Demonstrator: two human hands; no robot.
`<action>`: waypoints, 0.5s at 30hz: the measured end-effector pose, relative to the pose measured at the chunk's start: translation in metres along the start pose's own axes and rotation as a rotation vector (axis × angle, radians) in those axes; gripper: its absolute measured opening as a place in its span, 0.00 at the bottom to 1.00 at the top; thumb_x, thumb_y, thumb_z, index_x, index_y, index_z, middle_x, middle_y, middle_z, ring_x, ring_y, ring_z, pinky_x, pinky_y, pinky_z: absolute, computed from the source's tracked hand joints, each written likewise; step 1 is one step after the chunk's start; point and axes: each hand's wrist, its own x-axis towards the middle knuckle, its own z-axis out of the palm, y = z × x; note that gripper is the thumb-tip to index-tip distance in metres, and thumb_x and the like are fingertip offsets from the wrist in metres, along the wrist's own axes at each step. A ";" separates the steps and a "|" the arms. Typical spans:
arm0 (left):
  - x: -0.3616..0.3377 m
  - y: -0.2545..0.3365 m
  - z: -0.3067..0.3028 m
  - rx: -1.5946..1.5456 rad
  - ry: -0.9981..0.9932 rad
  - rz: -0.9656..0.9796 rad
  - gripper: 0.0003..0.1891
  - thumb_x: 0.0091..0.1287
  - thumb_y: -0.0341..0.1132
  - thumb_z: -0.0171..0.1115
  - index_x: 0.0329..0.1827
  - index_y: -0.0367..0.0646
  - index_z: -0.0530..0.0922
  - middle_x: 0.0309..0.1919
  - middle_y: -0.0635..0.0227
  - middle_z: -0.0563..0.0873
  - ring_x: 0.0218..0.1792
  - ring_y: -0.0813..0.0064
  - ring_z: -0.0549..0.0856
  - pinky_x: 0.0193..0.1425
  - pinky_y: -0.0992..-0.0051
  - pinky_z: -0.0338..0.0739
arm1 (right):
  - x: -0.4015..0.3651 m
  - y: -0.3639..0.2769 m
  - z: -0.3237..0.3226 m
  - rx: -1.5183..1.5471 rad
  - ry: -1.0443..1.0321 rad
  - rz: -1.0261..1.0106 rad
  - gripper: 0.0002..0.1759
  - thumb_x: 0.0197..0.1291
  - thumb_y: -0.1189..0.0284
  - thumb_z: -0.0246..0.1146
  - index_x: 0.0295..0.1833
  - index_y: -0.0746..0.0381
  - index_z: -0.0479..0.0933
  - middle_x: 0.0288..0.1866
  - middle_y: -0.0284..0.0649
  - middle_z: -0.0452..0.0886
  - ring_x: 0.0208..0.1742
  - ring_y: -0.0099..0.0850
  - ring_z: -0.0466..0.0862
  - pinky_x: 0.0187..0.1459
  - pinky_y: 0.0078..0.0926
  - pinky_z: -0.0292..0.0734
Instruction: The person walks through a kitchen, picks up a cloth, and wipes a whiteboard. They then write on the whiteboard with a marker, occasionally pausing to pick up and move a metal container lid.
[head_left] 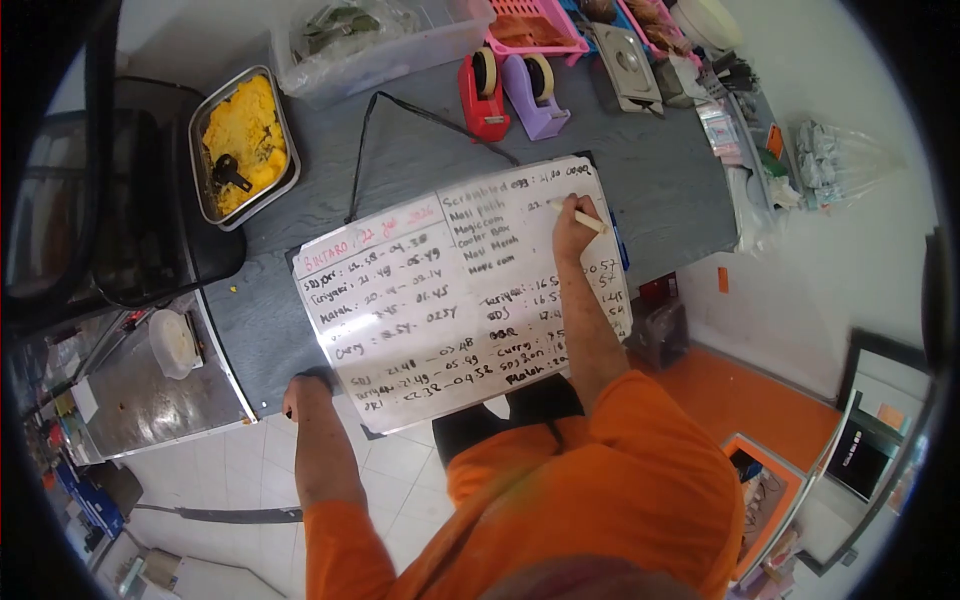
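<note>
Currently right hand point(572, 230) grip is closed round marker point(593, 226), upper right of whiteboard point(400, 300). Left hand point(305, 393), grip unclear, braces lower-left corner. Best to pin it firmly, strokes light.

Grey wood-grain counter point(640, 170) across upper frame, stainless steel worktop point(150, 400) adjoining at left, white tiled floor point(400, 470) below, orange floor section point(740, 390) at right meeting white wall point(860, 240); light bright, even.
</note>
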 end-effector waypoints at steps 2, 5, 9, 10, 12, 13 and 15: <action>0.001 0.001 0.000 -0.007 0.009 0.000 0.20 0.72 0.50 0.45 0.47 0.43 0.78 0.44 0.57 0.84 0.46 0.55 0.83 0.53 0.58 0.76 | -0.002 -0.006 0.002 -0.048 -0.046 -0.033 0.17 0.58 0.77 0.58 0.18 0.66 0.64 0.13 0.34 0.67 0.17 0.21 0.63 0.21 0.25 0.61; 0.003 -0.001 -0.001 -0.008 0.022 0.001 0.20 0.72 0.50 0.45 0.47 0.43 0.78 0.44 0.57 0.84 0.46 0.55 0.83 0.53 0.58 0.76 | -0.003 -0.003 0.001 -0.091 -0.093 -0.052 0.17 0.58 0.77 0.59 0.19 0.66 0.65 0.13 0.34 0.67 0.17 0.21 0.64 0.21 0.25 0.61; 0.002 -0.004 -0.002 -0.018 0.022 -0.015 0.20 0.72 0.50 0.45 0.46 0.43 0.78 0.44 0.56 0.84 0.46 0.54 0.83 0.53 0.58 0.76 | -0.001 0.001 0.002 -0.104 -0.023 -0.040 0.17 0.58 0.77 0.59 0.18 0.67 0.65 0.13 0.35 0.68 0.17 0.21 0.65 0.20 0.26 0.62; 0.003 -0.004 -0.003 -0.023 0.021 -0.019 0.20 0.72 0.50 0.45 0.46 0.43 0.78 0.44 0.56 0.84 0.46 0.54 0.83 0.53 0.58 0.76 | -0.002 0.000 0.002 -0.100 -0.023 -0.043 0.17 0.58 0.77 0.59 0.18 0.67 0.65 0.13 0.35 0.68 0.17 0.21 0.65 0.20 0.26 0.62; 0.002 -0.004 -0.004 -0.032 0.015 -0.026 0.20 0.72 0.49 0.45 0.46 0.43 0.78 0.44 0.56 0.84 0.46 0.54 0.83 0.53 0.58 0.76 | -0.002 -0.002 0.000 -0.049 -0.010 -0.012 0.16 0.57 0.77 0.59 0.18 0.67 0.66 0.13 0.36 0.69 0.17 0.22 0.66 0.20 0.26 0.62; 0.001 -0.004 -0.004 -0.036 0.012 -0.029 0.20 0.72 0.49 0.45 0.46 0.43 0.78 0.44 0.56 0.84 0.46 0.54 0.83 0.53 0.58 0.76 | -0.001 -0.004 0.001 -0.045 -0.008 -0.016 0.16 0.57 0.77 0.59 0.18 0.67 0.66 0.13 0.36 0.69 0.17 0.22 0.66 0.20 0.26 0.62; 0.000 -0.003 -0.004 -0.043 0.010 -0.031 0.20 0.72 0.49 0.45 0.46 0.43 0.78 0.44 0.56 0.83 0.46 0.54 0.83 0.53 0.58 0.76 | -0.002 -0.007 0.002 -0.085 0.022 -0.034 0.17 0.57 0.77 0.58 0.17 0.66 0.64 0.12 0.37 0.68 0.14 0.25 0.66 0.20 0.28 0.61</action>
